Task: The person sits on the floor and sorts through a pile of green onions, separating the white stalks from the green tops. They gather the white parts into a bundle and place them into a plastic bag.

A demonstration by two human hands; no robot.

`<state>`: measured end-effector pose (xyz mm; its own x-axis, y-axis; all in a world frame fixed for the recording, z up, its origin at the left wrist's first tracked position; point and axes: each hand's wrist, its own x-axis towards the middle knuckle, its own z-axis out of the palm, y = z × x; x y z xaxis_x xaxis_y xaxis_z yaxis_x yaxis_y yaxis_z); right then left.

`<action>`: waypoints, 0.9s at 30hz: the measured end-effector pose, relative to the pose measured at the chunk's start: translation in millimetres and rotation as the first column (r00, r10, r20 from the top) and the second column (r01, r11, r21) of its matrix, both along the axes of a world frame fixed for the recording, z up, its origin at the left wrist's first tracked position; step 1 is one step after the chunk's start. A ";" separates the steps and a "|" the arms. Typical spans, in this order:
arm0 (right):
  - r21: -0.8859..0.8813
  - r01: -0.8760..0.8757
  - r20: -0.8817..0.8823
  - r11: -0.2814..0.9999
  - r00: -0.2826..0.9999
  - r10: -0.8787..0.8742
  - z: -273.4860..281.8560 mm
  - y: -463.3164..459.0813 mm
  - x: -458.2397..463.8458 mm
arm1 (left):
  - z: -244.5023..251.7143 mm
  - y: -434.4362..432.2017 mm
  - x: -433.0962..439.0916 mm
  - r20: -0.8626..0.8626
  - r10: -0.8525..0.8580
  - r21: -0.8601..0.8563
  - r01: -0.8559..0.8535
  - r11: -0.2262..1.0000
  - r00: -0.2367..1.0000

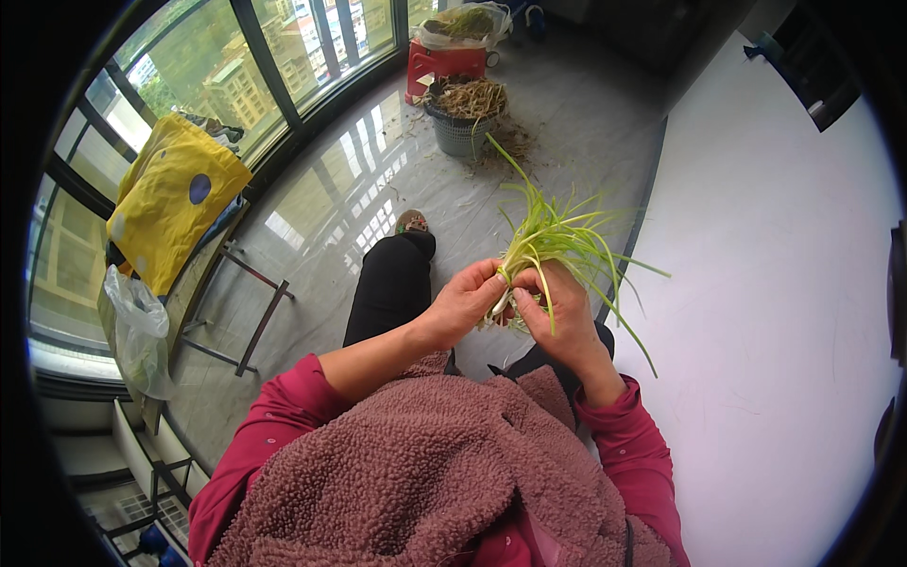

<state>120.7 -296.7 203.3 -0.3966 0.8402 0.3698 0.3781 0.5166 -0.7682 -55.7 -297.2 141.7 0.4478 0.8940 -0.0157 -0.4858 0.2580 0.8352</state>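
Observation:
A bunch of spring onions [542, 230] is held in front of my knees, its long green leaves fanning away from me and to the right. My left hand [464, 299] grips it near the white stem ends, thumb on top. A thin yellow-green strand [503, 273] crosses the stems beside that thumb; I cannot tell whether it goes all the way round. From the other side my right hand [565, 312] closes on the stems, thumb and fingers together. One drooping leaf lies across its fingers. The root ends are partly hidden by my hands.
A grey basket [462, 136] heaped with dry stalks stands on the tiled floor, with debris around it. Behind it, a plastic bag [464, 28] of greenery rests on a red stool [446, 64]. Left, a bench [205, 266] carries yellow cloth [181, 202]. A white surface [758, 319] borders the right.

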 end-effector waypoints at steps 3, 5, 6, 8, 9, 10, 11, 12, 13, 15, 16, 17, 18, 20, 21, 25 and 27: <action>0.161 -0.004 0.058 0.987 0.998 -0.005 0.7 3.1 -1.1 | -2.2 -0.2 -0.5 -0.004 0.002 0.003 -0.002 1.000 1.000; 0.128 0.031 0.075 0.991 0.996 -0.041 0.5 2.1 -1.1 | -2.6 -0.6 -1.8 -0.016 -0.011 -0.009 0.011 1.000 1.000; 0.025 0.036 0.073 0.999 0.997 -0.038 0.3 1.3 -0.5 | -2.7 -0.8 -1.6 -0.017 0.000 -0.017 0.000 1.000 1.000; -0.102 0.046 -0.010 0.994 0.999 -0.047 -1.5 -0.5 -0.6 | -2.8 -1.4 -0.7 -0.008 0.016 -0.038 -0.016 0.999 1.000; -0.152 0.028 -0.083 0.988 0.996 -0.041 -2.6 -1.0 -0.7 | -3.0 -1.6 -0.2 -0.044 0.034 -0.039 -0.035 0.999 0.998; -0.107 0.043 -0.086 0.993 0.995 -0.053 -5.1 -0.6 -3.4 | -3.3 -1.6 0.3 -0.057 0.044 -0.028 -0.046 0.999 0.997; -0.049 0.080 -0.033 0.996 0.996 -0.082 -6.9 0.6 -5.1 | -3.8 -1.5 0.7 -0.053 0.052 -0.012 -0.053 0.999 0.997; 0.017 0.101 -0.001 0.995 0.995 -0.101 -8.6 1.6 -6.7 | -4.4 -1.6 1.2 -0.090 0.070 -0.004 -0.071 0.997 0.994; 0.084 0.118 0.030 0.989 0.992 -0.121 -9.8 2.6 -8.0 | -5.1 -1.5 1.4 -0.108 0.086 0.008 -0.086 0.996 0.990; 0.122 0.109 0.063 0.987 0.991 -0.118 -10.1 2.8 -9.3 | -6.5 -1.7 1.1 -0.135 0.107 0.042 -0.102 0.994 0.985; 0.143 0.105 0.054 0.984 0.992 -0.114 -9.5 2.8 -9.9 | -7.1 -2.0 0.8 -0.142 0.110 0.063 -0.102 0.993 0.984; 0.178 0.109 0.107 0.978 0.986 -0.130 -8.4 2.3 -10.1 | -7.6 -2.5 0.6 -0.150 0.113 0.085 -0.101 0.991 0.982; 0.216 0.112 0.133 0.970 0.981 -0.143 -7.2 1.8 -10.7 | -8.0 -3.0 0.6 -0.196 0.142 0.126 -0.119 0.985 0.970; 0.272 0.111 0.183 0.956 0.969 -0.165 -4.9 1.0 -11.6 | -8.1 -4.7 0.7 -0.272 0.199 0.213 -0.143 0.966 0.941; 0.289 0.107 0.207 0.951 0.963 -0.172 -4.2 0.6 -11.8 | -7.9 -5.6 0.8 -0.346 0.241 0.260 -0.154 0.953 0.907; 0.329 0.082 0.308 0.941 0.932 -0.189 -7.7 -0.2 -11.3 | -6.9 -8.7 0.9 -0.465 0.357 0.426 -0.148 0.892 0.810; 0.267 0.107 0.307 0.958 0.933 -0.190 -13.3 0.2 -11.6 | -6.7 -9.2 0.6 -0.480 0.372 0.463 -0.131 0.877 0.794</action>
<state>109.1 -296.5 190.0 -0.4076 0.7998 0.4407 0.6724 0.5894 -0.4477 -55.1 -306.3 135.0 0.2296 0.9551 0.1872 0.0760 -0.2094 0.9749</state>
